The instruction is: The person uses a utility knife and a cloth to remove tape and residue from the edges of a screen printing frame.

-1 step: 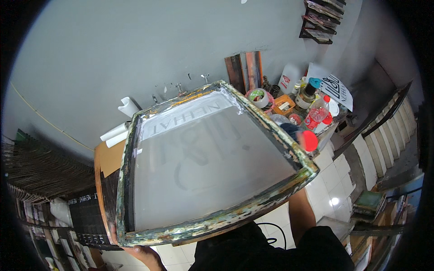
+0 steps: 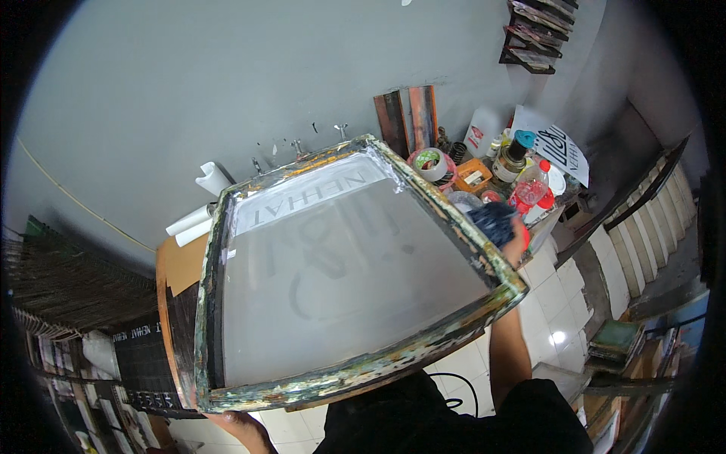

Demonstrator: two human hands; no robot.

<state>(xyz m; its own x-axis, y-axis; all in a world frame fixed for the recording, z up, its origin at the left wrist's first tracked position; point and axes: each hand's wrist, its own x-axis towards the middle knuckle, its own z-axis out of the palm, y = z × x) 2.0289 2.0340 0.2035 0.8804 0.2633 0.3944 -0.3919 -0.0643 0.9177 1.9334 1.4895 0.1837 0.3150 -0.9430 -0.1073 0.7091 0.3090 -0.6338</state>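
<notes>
A silk-screen frame (image 2: 355,382) with paint-crusted wooden edges lies tilted in front of me. Its grey mesh (image 2: 355,303) shows a faint large design, with mirrored lettering on a pale band at the far end. My left hand (image 2: 240,428) is closed round the near left corner, its fingers partly hidden under the frame. Beyond the right edge, my right hand (image 2: 517,244) clutches a bunched dark blue cloth (image 2: 491,222). The frame covers part of my right forearm.
A cluttered table at the right holds tape rolls (image 2: 429,165), an orange tray (image 2: 474,175), a blue-capped jar (image 2: 512,157) and a clear plastic bottle (image 2: 532,185). White paper rolls (image 2: 190,225) lie at the left. Stairs (image 2: 646,234) stand far right.
My right hand and the dark blue cloth have come further into sight beside the frame's right edge, now in front of the red lid. The frame's near right corner has shifted slightly left.
</notes>
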